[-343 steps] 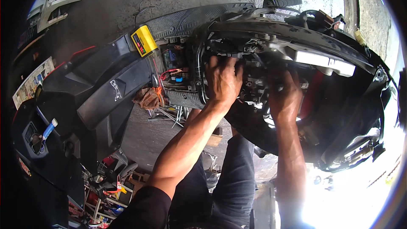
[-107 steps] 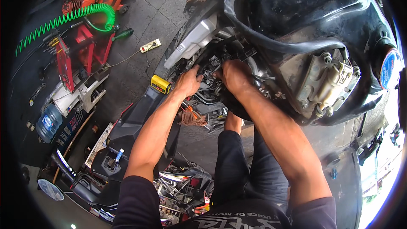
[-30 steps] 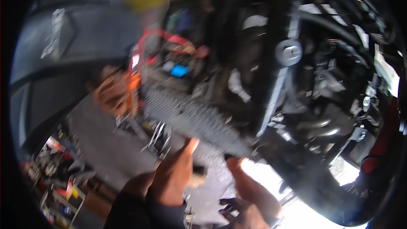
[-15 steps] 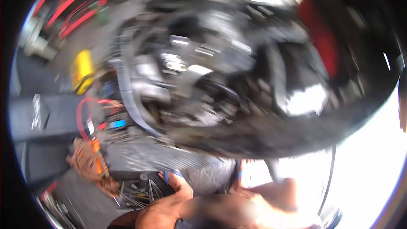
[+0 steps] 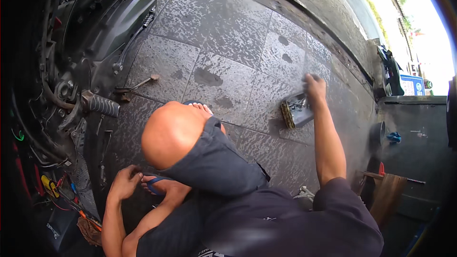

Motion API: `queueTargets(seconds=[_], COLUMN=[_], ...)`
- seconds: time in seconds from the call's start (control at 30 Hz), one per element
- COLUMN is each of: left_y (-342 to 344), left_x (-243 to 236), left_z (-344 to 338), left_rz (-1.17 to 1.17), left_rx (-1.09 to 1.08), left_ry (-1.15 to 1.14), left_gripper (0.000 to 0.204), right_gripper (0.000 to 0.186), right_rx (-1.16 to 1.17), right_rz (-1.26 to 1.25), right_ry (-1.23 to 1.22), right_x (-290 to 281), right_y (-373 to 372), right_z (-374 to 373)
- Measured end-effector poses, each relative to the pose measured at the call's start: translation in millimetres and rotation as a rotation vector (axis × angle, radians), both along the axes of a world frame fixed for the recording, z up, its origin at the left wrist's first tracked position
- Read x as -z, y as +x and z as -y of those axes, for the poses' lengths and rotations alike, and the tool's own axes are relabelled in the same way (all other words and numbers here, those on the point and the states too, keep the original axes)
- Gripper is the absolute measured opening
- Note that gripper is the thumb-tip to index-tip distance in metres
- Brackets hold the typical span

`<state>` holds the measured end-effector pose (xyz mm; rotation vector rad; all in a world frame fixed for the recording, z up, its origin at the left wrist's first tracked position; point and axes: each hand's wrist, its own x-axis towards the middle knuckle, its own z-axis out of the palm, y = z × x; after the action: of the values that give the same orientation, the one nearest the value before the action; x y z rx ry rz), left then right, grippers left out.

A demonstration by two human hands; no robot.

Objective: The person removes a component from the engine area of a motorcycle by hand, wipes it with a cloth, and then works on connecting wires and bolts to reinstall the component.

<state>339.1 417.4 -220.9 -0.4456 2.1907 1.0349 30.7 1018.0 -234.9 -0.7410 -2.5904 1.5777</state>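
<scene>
My left hand (image 5: 125, 183) is low beside my foot in its blue flip-flop (image 5: 161, 185). Its fingers are bent with thumb and forefinger close together; what they hold, if anything, is hidden. Out to the right, my right arm stretches over the tiled floor. My right hand (image 5: 315, 89) is smeared by motion at the edge of a dark box-like container (image 5: 299, 110) with a glossy, wet-looking inside. Whether those fingers grip the container or anything else does not show.
On the left stands a partly stripped motorcycle (image 5: 107, 28) with a ribbed rubber footpeg (image 5: 101, 104) and a metal lever (image 5: 143, 83). Yellow and orange tools (image 5: 50, 186) and a brown rag (image 5: 89, 231) lie lower left. A wooden block (image 5: 388, 192) and blue scrap (image 5: 394, 137) are at right.
The view has swung from the motorcycle's engine area to the floor at the right, so the motorcycle now sits at the left. My right arm and the dark container have come into view.
</scene>
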Motion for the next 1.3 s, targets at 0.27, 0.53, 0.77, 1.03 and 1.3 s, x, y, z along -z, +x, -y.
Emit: queueTargets(seconds=[0.27, 0.53, 0.77, 1.03, 1.3], left_y=[4, -131, -174, -185, -194], left_x=[-24, 71, 184, 172, 153], left_z=[-3, -237, -303, -317, -324], left_rz=[0.109, -0.046, -0.821, -0.725, -0.678], left_rx=[0.255, -1.058, -1.596, -1.695, -1.673], left_ry=[-0.157, 0.938, 1.197, 1.172, 1.141], left_gripper=[0.036, 0.046, 0.055, 0.055, 0.062], right_gripper=[0.031, 0.019, 0.024, 0.039, 0.033], right_rx=[0.062, 0.472, 0.43, 0.225, 0.062], right_rz=[0.133, 0.322, 0.407, 0.491, 0.415], right_ry=[0.68, 0.532, 0.485, 0.645, 0.745], right_x=[157, 170, 235, 243, 220], right_y=[108, 55, -4, -25, -4], right_z=[-51, -227, -190, -226, -231])
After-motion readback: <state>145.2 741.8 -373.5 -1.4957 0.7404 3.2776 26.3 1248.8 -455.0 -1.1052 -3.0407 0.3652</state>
